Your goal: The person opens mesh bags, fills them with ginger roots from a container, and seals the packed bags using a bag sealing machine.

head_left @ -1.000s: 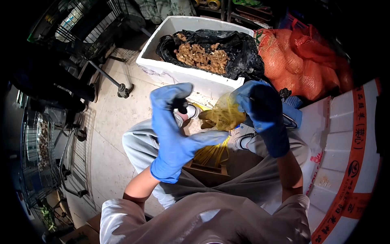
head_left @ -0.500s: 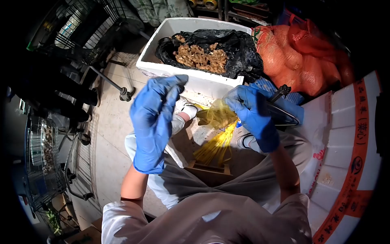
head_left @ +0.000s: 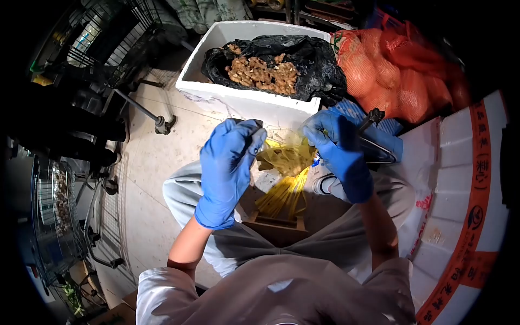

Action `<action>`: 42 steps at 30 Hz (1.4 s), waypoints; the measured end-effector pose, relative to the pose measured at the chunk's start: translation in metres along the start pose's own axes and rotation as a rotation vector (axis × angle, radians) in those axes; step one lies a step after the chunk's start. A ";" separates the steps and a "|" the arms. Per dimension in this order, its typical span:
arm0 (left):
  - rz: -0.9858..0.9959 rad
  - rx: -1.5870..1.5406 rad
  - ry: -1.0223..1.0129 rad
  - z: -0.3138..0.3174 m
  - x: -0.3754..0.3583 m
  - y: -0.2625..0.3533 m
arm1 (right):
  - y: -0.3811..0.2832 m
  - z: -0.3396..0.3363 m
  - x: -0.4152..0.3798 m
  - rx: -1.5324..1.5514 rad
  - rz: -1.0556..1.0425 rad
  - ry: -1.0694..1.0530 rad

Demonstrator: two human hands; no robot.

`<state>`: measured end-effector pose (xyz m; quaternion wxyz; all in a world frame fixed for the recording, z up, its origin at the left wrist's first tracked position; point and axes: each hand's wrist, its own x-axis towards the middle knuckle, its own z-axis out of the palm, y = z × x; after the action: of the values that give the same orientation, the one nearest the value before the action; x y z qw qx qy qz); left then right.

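Both my hands wear blue gloves. My right hand [head_left: 342,154] is closed on the gathered top of a yellow mesh bag [head_left: 287,157], which hangs in front of me with brownish contents I cannot make out clearly. Across from it, my left hand [head_left: 227,170] pinches at the left upper edge of the same mesh; its fingertips are partly hidden. Below the bag, a bundle of yellow mesh strips [head_left: 283,196] lies over a small brown wooden box [head_left: 276,225] between my legs. Pieces of ginger [head_left: 262,74] fill a black plastic bag [head_left: 319,62] inside a white foam box [head_left: 246,102].
Orange mesh sacks [head_left: 384,81] are piled at the back right. A white foam carton with orange tape [head_left: 479,179] borders my right side. Wire carts [head_left: 54,206] stand at left, and a person's dark-clothed legs [head_left: 92,124] are near them. A blue bag [head_left: 392,146] lies behind my right hand.
My left hand has moved right and slightly down, its fingers now at the mesh bag's edge. The bag is stretched wider between my hands; my right hand has stayed about in place.
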<state>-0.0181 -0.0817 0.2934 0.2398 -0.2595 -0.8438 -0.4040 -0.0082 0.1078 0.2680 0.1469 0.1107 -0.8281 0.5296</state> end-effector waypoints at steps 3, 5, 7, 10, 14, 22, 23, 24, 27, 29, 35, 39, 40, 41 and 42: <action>-0.111 -0.058 0.266 -0.023 0.008 0.000 | 0.007 0.006 -0.005 -0.098 -0.031 0.029; -0.183 -0.081 0.247 -0.034 0.015 0.006 | 0.007 0.011 -0.005 -0.158 -0.086 0.064; -0.179 -0.081 0.105 -0.035 0.010 0.000 | 0.004 0.016 -0.001 -0.050 -0.137 0.004; -0.117 -0.034 -0.060 -0.023 0.003 0.007 | 0.005 0.017 0.002 -0.048 -0.142 0.009; -0.229 -0.172 -0.120 0.000 -0.020 0.006 | 0.002 0.013 -0.002 0.023 0.011 -0.008; 0.058 0.226 -0.021 0.019 -0.026 0.031 | 0.007 0.012 -0.005 -0.169 -0.154 0.089; -0.004 0.296 -0.110 0.020 -0.020 0.028 | 0.007 0.013 -0.005 -0.166 -0.158 0.085; -0.064 0.367 -0.199 0.020 -0.014 0.023 | 0.008 0.013 -0.005 -0.123 -0.127 0.079; -0.103 0.185 -0.270 0.018 -0.018 -0.001 | 0.007 0.012 -0.004 -0.105 -0.110 0.089; -0.071 -0.032 -0.161 0.010 -0.019 -0.003 | 0.005 0.010 -0.004 -0.134 -0.117 0.103; -0.225 -0.274 0.324 -0.017 -0.022 0.002 | -0.003 0.012 -0.003 -0.105 -0.087 0.077; 0.042 -0.207 0.020 -0.014 -0.030 0.013 | 0.002 0.019 -0.005 0.049 -0.127 0.011; 0.106 0.138 -0.159 -0.017 -0.027 0.022 | 0.002 0.020 -0.006 0.041 -0.121 0.003; 0.033 0.228 -0.193 -0.009 -0.026 0.024 | 0.003 0.020 -0.007 0.041 -0.124 -0.001; -0.040 0.316 -0.227 0.002 -0.024 0.026 | 0.004 0.018 -0.008 0.018 -0.093 -0.009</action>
<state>0.0161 -0.0724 0.2919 0.1726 -0.2458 -0.9233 -0.2394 -0.0039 0.0933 0.2550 0.1663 0.1526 -0.8179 0.5292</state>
